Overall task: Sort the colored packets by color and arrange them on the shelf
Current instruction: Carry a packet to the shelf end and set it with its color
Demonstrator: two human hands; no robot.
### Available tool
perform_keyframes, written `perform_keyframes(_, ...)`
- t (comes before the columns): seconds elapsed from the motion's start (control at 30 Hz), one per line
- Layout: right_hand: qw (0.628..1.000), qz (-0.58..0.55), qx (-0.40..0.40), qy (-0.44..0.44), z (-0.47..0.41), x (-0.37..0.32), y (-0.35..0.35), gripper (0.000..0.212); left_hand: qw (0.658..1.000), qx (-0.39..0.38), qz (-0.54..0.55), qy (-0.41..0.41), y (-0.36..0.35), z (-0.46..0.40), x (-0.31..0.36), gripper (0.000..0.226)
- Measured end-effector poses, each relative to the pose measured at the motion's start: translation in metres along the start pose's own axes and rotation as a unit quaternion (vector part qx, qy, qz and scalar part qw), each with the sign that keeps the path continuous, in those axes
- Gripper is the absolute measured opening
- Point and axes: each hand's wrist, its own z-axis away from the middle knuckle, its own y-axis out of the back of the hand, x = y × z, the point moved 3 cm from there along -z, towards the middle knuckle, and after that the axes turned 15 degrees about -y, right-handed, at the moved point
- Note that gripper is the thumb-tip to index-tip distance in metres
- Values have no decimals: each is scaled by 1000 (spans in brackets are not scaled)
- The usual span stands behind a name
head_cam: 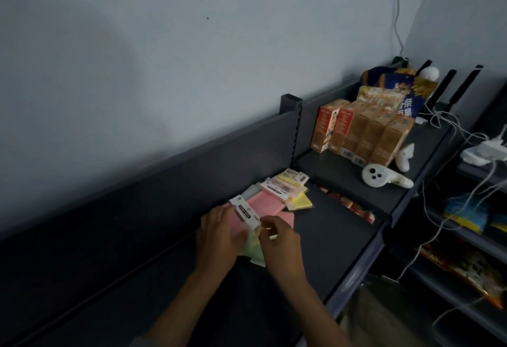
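A: State the position of each hand

B: The left hand (219,232) and right hand (279,239) meet over the dark grey metal shelf (337,231). Both are closed on a flat pink paper packet with a white header card (245,213); the left fingers curl over its near-left edge, the right thumb and fingertips pinch the header's near end

A: Orientation of the packet?

B: The header's long axis runs from far left to near right, and the pink body extends toward the back panel. A pale green flat packet (253,254) lies beneath the hands, touching the shelf

A: Remaining packets?

B: A loose pile lies just beyond: pink flat packets (270,204) and yellow flat packets (301,201), overlapping, headers pointing various ways. Orange-brown cardboard boxes (365,132) stand upright on the adjacent higher shelf, well apart
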Motion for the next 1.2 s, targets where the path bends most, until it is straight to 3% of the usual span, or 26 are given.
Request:
perform_keyframes(0.33,999,-3,31,-22,-41,-7,-17,27,993,-117,1,-7,-5,-39,-18,100)
perform_keyframes(0.7,992,110,-65,-16,-68,-10,-30,35,982,-172,-7,73,-3,-47,-9,99)
perform_keyframes(0.83,992,78,-99,-25,-74,-8,-29,30,979,-184,-26,89,-5,-51,-1,98)
perform_keyframes(1.07,994,-5,-114,-5,-78,-4,-10,16,970,-189,-32,150,-2,-55,19,137)
perform_keyframes(1.2,987,-91,-129,-19,-82,-13,1,14,972,-156,-5,176,5,-56,24,142)
